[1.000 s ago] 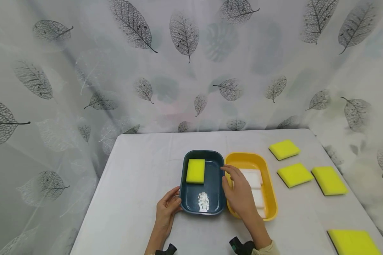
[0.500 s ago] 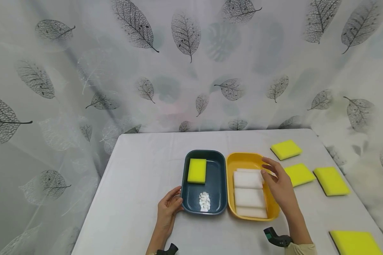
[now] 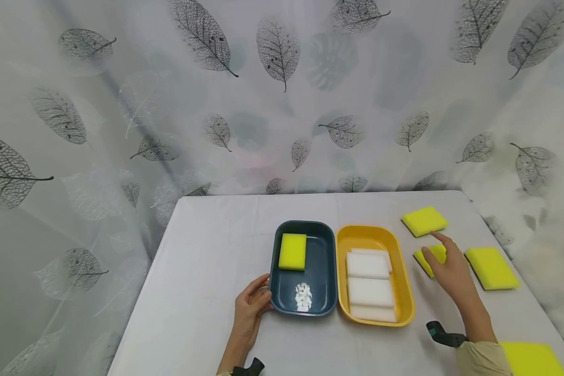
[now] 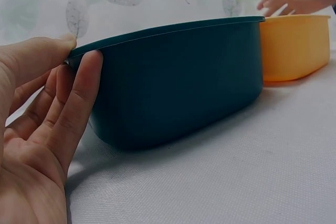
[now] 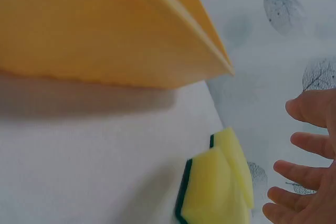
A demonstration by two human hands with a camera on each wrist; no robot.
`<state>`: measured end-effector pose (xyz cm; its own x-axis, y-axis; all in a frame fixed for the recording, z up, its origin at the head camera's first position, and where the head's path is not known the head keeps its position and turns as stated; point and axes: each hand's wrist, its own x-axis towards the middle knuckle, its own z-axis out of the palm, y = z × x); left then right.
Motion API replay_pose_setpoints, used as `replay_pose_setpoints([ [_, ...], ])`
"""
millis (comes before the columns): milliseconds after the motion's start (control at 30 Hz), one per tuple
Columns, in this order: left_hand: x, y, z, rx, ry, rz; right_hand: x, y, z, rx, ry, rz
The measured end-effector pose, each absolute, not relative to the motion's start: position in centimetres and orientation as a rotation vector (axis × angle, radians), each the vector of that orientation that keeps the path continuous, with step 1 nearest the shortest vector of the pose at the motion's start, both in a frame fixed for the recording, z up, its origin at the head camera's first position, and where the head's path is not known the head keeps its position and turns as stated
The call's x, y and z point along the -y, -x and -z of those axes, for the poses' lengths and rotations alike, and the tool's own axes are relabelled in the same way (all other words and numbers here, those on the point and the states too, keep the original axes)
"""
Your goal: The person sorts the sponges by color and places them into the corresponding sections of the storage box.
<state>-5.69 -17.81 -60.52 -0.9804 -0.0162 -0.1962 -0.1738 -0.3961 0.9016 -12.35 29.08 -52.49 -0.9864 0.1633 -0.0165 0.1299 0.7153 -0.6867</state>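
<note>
My left hand (image 3: 250, 312) holds the near left corner of a dark blue tray (image 3: 320, 282), thumb on the rim and fingers against the outer wall (image 4: 178, 85). Inside the tray lie a yellow sponge (image 3: 292, 251) and a patch of small white pieces (image 3: 303, 296). My right hand (image 3: 453, 271) is over the table with fingers spread and nothing held. It partly covers a yellow sponge (image 3: 427, 261) with a dark underside. In the right wrist view its fingers are apart from the sponge (image 5: 207, 187).
Against the blue tray's right side stands a yellow tray (image 3: 408, 292) with several white sponges (image 3: 370, 291). More yellow sponges lie on the right: one at the back (image 3: 424, 220), one by the right edge (image 3: 492, 268), one at the front (image 3: 533, 357). A leaf-print curtain (image 3: 282, 104) hangs behind the table.
My right hand has moved right, from between the blue and yellow trays, across the yellow tray, to the loose yellow sponges. The left hand has stayed at the blue tray's corner.
</note>
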Motion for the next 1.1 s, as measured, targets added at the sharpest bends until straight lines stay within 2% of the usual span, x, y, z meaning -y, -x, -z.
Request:
replay_pose_setpoints([
  [267,17.7,5.9,60.6,-1.673,0.245,-2.541,-32.6,13.5,53.4,2.982,0.04,-0.876],
  [667,17.7,5.8,60.4,-1.677,0.248,-2.54,-34.1,14.0,54.7,3.213,0.051,-0.603],
  [1100,17.8,5.8,60.7,-1.698,0.222,-2.532,-34.3,14.2,54.1,3.273,0.181,-0.653],
])
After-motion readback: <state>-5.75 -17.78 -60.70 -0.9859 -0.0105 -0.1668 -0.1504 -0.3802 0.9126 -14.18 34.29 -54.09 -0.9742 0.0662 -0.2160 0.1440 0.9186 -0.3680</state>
